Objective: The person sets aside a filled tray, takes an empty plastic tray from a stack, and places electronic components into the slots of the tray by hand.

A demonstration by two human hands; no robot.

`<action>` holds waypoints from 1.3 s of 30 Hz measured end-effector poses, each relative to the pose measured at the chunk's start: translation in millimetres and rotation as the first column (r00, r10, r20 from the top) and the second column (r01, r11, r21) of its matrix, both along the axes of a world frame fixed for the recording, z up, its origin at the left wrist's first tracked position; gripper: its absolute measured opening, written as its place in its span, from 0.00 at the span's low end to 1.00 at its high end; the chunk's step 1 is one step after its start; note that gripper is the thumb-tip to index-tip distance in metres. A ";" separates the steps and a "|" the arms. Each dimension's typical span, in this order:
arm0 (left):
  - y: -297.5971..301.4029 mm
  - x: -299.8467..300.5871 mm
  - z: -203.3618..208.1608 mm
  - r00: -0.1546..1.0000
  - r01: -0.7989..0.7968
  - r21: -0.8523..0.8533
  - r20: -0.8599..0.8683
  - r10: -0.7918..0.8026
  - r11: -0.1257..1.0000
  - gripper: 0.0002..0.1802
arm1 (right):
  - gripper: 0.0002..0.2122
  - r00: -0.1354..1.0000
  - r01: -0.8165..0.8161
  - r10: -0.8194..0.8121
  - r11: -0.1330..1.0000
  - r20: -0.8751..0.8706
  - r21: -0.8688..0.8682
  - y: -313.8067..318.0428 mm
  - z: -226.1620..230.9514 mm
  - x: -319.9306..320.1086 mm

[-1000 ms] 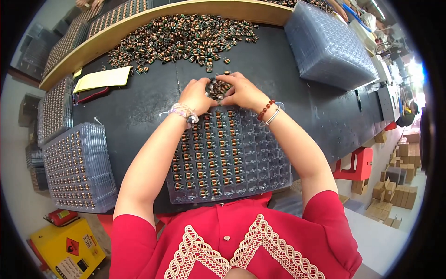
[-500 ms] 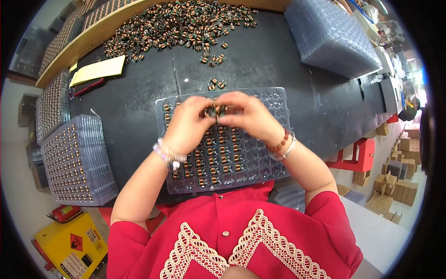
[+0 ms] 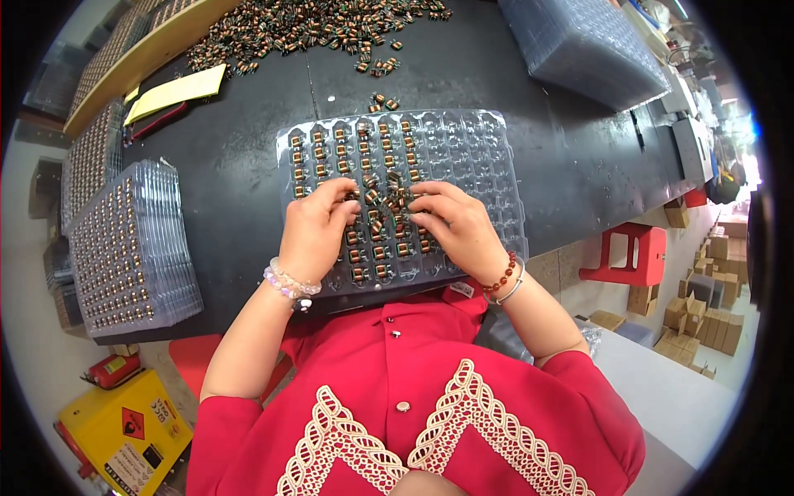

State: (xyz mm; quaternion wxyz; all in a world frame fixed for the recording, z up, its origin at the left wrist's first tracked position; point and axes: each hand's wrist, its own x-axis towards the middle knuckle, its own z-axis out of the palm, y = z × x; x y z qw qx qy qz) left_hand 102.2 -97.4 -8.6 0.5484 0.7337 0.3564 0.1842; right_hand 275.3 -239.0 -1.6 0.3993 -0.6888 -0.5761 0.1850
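Observation:
A clear plastic tray (image 3: 475, 178) with rows of pockets lies in front of me. Small copper-wound coils (image 3: 383, 248) fill many pockets in its left and middle columns; the pockets on its right are bare. A loose clump of coils (image 3: 374, 198) sits on the tray's middle, between my hands. At the left of this clump my left hand (image 3: 317, 225) is closed, thumb and fingers pinching a coil. From the other side, my right hand (image 3: 457, 221) has its fingertips closed on a coil at the clump's edge.
A big heap of loose coils (image 3: 306, 33) covers the far part of the black table (image 3: 240, 124). Stacks of filled trays (image 3: 132, 248) stand at the left, and a stack of clear trays (image 3: 579, 54) at the far right. A red stool (image 3: 624, 254) is beyond the table's right edge.
My hands, earlier close together over the tray, have drawn apart to left and right. A loose clump of coils now shows between them. The whole view has shifted, so the tray appears higher.

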 end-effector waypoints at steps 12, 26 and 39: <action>-69.7 -9.8 -12.2 0.908 0.381 0.672 -0.144 -0.393 0.635 0.08 | 0.14 0.939 0.109 -0.147 0.985 -0.312 -0.135 -40.7 -4.3 -17.2; -63.5 -0.1 -10.8 0.986 0.163 0.669 -0.079 -0.148 0.725 0.09 | 0.11 0.982 0.081 -0.096 0.992 0.160 0.094 -65.0 -8.8 -20.7; -35.1 7.8 -23.0 0.997 0.021 0.659 -0.065 0.029 0.752 0.09 | 0.14 0.860 -0.089 0.036 0.993 0.509 0.080 -79.9 -19.4 -35.9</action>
